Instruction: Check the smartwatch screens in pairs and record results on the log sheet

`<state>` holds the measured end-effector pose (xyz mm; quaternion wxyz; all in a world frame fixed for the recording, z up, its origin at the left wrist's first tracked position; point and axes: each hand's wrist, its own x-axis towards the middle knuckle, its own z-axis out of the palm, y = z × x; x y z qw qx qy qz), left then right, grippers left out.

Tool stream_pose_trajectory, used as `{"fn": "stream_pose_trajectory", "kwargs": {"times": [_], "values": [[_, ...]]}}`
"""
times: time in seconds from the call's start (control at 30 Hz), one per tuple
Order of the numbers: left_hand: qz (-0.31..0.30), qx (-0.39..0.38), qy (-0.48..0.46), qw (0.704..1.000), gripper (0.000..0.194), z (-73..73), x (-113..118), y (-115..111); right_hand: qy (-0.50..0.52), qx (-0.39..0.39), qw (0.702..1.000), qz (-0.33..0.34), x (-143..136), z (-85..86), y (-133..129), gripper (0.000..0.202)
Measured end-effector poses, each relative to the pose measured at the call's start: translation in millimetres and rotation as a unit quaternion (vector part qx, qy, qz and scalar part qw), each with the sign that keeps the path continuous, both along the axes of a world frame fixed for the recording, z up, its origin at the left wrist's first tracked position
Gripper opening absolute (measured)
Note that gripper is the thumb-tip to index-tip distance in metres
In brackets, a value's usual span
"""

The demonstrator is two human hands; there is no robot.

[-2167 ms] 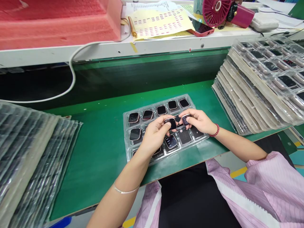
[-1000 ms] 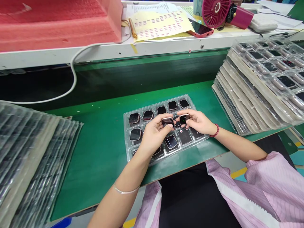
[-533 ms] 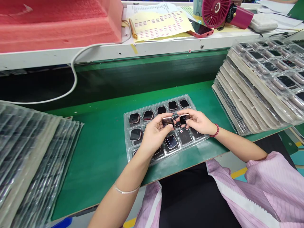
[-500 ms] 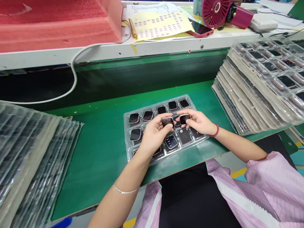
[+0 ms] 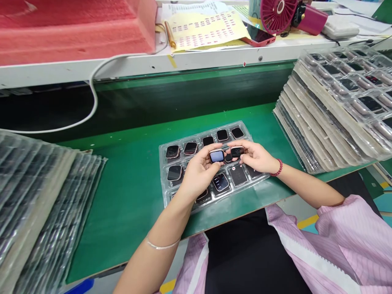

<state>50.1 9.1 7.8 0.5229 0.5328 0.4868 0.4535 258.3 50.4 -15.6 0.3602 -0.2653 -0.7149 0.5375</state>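
Note:
My left hand (image 5: 198, 169) grips a smartwatch body (image 5: 217, 156) by its edges, and its screen is lit pale. Close beside it, my right hand (image 5: 256, 156) holds a second smartwatch (image 5: 237, 152) between thumb and fingers; that screen is dark with faint text. Both are held above a clear plastic tray (image 5: 162, 161) on the green bench. Several more strapless watches sit in its compartments, among them a watch with lit text (image 5: 221, 182) in the near row. Near the right end, a compartment (image 5: 238, 175) holds no watch. My hands hide part of the middle row.
To the right leans a tall stack of trays (image 5: 321, 118), watches in the top one. Many clear trays (image 5: 39, 204) are stacked at the left. A white shelf (image 5: 211, 61) behind carries red foam (image 5: 76, 32), papers (image 5: 208, 32), a phone (image 5: 260, 36) and a fan (image 5: 277, 14).
The watch screen in my left hand has turned from dark to lit pale. The right-hand watch has tipped slightly. Both hands stay in nearly the same place.

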Motion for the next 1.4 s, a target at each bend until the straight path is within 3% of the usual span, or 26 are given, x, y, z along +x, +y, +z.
{"fn": "stream_pose_trajectory", "kwargs": {"times": [0.17, 0.7, 0.9, 1.07, 1.4], "values": [[-0.010, 0.009, 0.007, 1.000, 0.054, -3.0, -0.4, 0.6, -0.007, 0.041, 0.999, -0.007, -0.4, 0.4, -0.2, 0.057], [-0.009, -0.015, -0.005, 1.000, 0.053, 0.8, 2.1, -0.5, -0.005, -0.015, 1.000, -0.012, -0.6, 1.4, -1.8, 0.047], [-0.006, -0.019, -0.014, 1.000, 0.052, 0.9, 2.4, -0.6, 0.027, -0.012, 1.000, -0.012, -1.7, 1.1, -1.6, 0.052], [-0.004, -0.022, -0.017, 1.000, 0.052, 1.2, 2.6, -0.8, -0.007, -0.022, 1.000, -0.019, -0.4, 2.8, -1.3, 0.046], [-0.006, -0.011, -0.017, 1.000, 0.053, 0.0, 2.0, 0.0, -0.013, 0.020, 1.000, -0.021, 1.0, 2.0, 0.0, 0.057]]}}
